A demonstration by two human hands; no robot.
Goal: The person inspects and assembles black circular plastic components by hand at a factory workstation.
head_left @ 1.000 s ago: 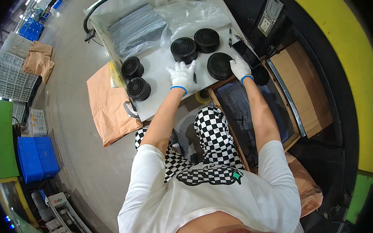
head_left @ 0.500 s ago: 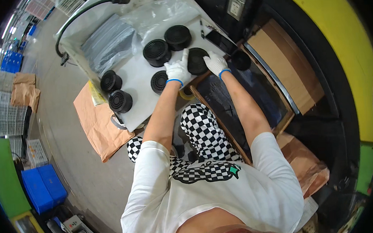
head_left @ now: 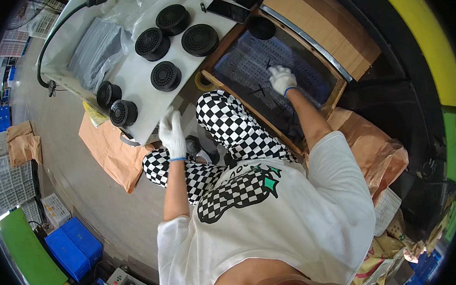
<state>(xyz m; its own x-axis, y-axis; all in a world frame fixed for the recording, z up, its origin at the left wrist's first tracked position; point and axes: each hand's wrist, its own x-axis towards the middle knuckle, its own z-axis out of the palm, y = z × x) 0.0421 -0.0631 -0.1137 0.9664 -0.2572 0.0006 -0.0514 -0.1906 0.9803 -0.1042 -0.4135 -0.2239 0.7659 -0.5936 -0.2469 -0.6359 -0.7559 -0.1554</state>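
Disc (head_left: 261, 28) at tray (head_left: 335, 95) corner, phone (head_left: 228, 10) near | left hand (head_left: 172, 135): fingers parted, empty | right hand (head_left: 282, 80): fingers half-curled, hold unclear

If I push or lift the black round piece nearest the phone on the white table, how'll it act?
The black round piece looks stiff, its outline crisp. It sits flat and low on the white table, so a push would probably slide it, not tip it. The perforated-looking top hints it may be light for its size.
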